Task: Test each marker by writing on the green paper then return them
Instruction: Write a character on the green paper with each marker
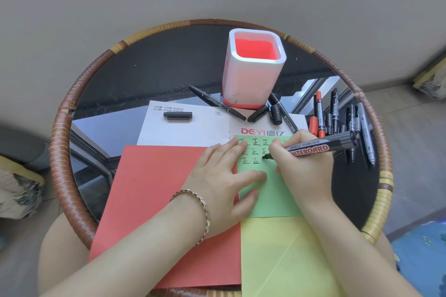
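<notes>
In the head view, our right hand grips a fat black whiteboard marker low down, near its tip. The fingers curl tight around it. The tip touches the small green sheet of paper, just beside rows of black marks already written there.

Our left hand lies flat with its fingers spread. It presses on the left edge of the green sheet and on the big red sheet of paper beside it. A yellow sheet of paper lies below the green one.

We think the marker is light and stiff, with a smooth plastic body that could slip. Holding it low gives good control. The green paper looks thin and floppy and may slide, so pressing it flat helps.

A white and red square pen cup stands far back on the round glass table with a woven rim. A bunch of thin black and red markers lies to the right. A short black cap rests on a white printed sheet. We cannot tell whose cap it is.
</notes>
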Demonstrator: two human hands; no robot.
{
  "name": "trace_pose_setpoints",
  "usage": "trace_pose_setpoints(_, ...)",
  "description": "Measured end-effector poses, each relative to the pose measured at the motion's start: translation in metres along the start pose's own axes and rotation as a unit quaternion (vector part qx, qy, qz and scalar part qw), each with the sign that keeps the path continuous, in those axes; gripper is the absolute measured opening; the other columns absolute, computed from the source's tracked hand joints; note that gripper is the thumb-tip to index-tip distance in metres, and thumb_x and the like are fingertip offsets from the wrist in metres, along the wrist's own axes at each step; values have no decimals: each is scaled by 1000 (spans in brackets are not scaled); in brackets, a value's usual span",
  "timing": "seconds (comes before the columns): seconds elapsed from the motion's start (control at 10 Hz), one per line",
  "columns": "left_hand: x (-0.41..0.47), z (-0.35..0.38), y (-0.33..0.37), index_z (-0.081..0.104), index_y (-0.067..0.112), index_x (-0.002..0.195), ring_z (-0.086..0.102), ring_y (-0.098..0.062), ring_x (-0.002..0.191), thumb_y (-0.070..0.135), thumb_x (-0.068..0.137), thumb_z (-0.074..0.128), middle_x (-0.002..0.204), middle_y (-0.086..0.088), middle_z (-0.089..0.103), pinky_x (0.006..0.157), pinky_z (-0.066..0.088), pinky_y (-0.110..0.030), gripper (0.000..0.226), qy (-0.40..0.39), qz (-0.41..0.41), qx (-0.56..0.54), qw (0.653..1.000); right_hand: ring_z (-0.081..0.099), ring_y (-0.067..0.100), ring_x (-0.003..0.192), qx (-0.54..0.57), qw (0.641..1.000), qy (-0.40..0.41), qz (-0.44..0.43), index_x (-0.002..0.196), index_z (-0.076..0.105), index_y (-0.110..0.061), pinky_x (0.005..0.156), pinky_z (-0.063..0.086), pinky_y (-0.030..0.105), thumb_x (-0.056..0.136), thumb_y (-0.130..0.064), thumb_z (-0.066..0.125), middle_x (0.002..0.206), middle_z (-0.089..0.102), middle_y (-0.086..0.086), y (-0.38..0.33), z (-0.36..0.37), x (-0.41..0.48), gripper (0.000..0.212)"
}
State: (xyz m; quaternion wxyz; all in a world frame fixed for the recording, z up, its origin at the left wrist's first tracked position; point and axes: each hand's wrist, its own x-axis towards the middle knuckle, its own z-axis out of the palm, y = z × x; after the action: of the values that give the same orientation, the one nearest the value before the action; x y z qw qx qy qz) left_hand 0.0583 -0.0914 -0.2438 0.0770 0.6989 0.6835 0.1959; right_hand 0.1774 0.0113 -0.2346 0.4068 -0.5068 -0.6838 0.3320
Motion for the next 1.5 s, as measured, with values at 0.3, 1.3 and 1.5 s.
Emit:
trace_pose_setpoints(0.3,0,0,0,67,33,99,48,-34,122,40,78,43,126,-18,56,100,25,-37,33,-2,-4,-2,1000,58,38,55,-6,1000,20,-13,53,40,-8,62,45,36,69,-18,63,46,47,7,1,0,1,30)
trace_pose_setpoints(1.3,0,0,1,68,33,98,50,-33,120,40,78,43,123,-18,58,100,25,-37,33,6,-3,2,1000,44,5,46,-23,995,90,-31,53,37,-13,49,32,15,75,-7,64,43,41,-6,2,-19,-1,35)
trace_pose_setpoints(1.5,0,0,0,66,34,100,49,-34,122,41,78,43,125,-18,56,100,25,-36,32,-1,-4,2,1000,49,-2,50,86,995,-2,-44,66,52,-20,53,36,8,75,-19,74,52,54,-7,-8,-24,-3,24)
